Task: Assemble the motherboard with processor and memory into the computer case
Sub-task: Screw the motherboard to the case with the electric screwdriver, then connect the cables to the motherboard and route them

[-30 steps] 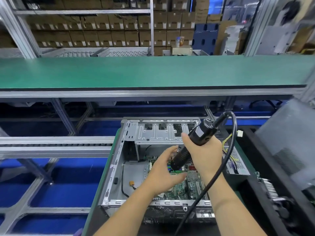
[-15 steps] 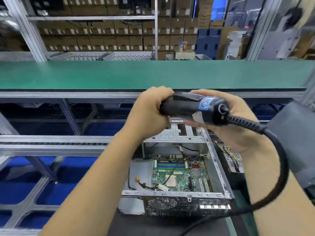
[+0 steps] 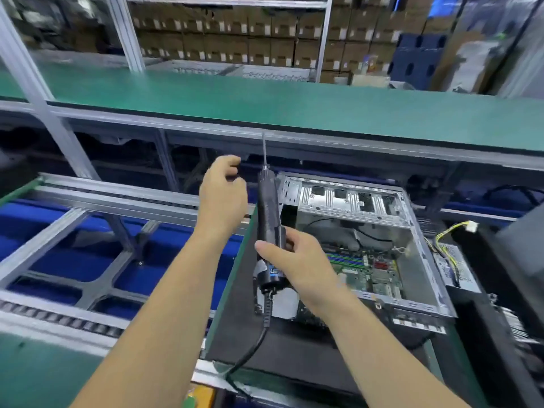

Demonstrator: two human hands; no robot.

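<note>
My right hand (image 3: 297, 266) grips a black electric screwdriver (image 3: 268, 219) near its lower end, bit pointing up and away. The tool's cable (image 3: 253, 348) hangs down toward me. My left hand (image 3: 225, 191) hovers just left of the tool's tip end, fingers loosely curled, apart from it and holding nothing. To the right the open silver computer case (image 3: 424, 260) lies on its side. The green motherboard (image 3: 368, 273) sits inside on the case floor, partly hidden by my right hand.
The case rests on a black mat (image 3: 279, 346) over a green bench. A long green conveyor shelf (image 3: 294, 104) runs behind. A roller track (image 3: 117, 198) over blue flooring lies to the left. Loose yellow wires with a white plug (image 3: 459, 231) hang right of the case.
The screwdriver swung from lying crosswise in both hands to bit-up in my right hand alone. My left hand let go of it. The view shifted left.
</note>
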